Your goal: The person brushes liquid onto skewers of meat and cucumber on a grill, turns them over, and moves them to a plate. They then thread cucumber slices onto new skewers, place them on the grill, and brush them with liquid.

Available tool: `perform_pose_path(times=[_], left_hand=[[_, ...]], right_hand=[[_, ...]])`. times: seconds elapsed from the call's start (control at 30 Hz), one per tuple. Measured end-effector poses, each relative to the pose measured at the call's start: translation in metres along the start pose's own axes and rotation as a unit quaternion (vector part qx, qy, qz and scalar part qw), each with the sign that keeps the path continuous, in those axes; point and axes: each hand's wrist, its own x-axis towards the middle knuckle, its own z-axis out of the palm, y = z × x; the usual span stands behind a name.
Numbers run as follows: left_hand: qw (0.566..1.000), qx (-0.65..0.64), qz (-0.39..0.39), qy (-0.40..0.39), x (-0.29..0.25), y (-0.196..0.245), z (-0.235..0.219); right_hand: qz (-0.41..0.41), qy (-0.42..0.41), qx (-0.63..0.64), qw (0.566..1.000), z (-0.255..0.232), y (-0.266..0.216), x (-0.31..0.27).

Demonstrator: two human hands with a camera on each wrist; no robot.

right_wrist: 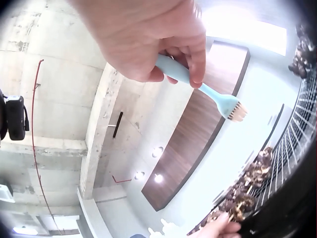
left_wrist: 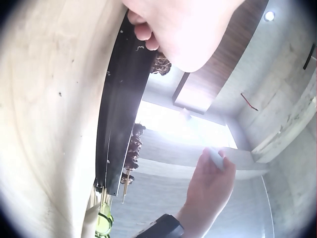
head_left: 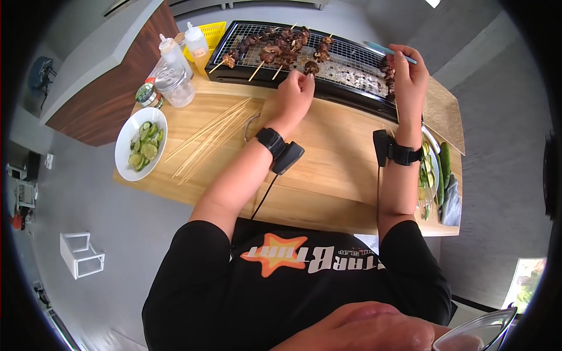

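Note:
At the grill's (head_left: 252,78) front edge, my left hand (head_left: 297,99) pinches the near end of a meat skewer (head_left: 311,68); its stick is hidden by the curled fingers, which also show in the left wrist view (left_wrist: 146,37). My right hand (head_left: 410,82) grips a light blue brush (head_left: 404,54) above the grill's right end. The brush's pale bristles (right_wrist: 238,112) hang free of the meat in the right wrist view. More meat skewers (head_left: 281,47) lie across the grate to the left, one (head_left: 323,50) stands apart, and others (head_left: 388,73) lie at the right end.
Bare wooden sticks (head_left: 211,137) lie on the wooden table (head_left: 328,164). Squeeze bottles (head_left: 198,45), a glass jar (head_left: 175,88), a can (head_left: 148,95) and a bowl of sliced vegetables (head_left: 140,143) stand at the left. Cucumbers (head_left: 445,167) and a plate are at the right.

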Motion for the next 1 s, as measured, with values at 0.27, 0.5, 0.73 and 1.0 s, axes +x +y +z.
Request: perform_pose_path(times=[0.27,0.5,0.73,1.0], left_hand=[[1.0,0.014,-0.01,-0.018,0.0,0.006,-0.004],[0.999,0.01,-0.02,-0.024,-0.001,-0.001,-0.002],[0.998,-0.004,-0.03,-0.048,-0.001,-0.002,0.0],[0.997,0.017,-0.045,-0.061,0.0,-0.005,-0.001]], right_hand=[[-0.054,0.006,-0.13,0.99,-0.041,-0.052,-0.009],[-0.183,-0.144,-0.376,0.897,-0.071,-0.058,-0.017],[0.008,-0.283,-0.539,0.793,-0.078,-0.007,-0.033],[0.067,-0.309,-0.598,0.736,-0.079,0.047,-0.034]])
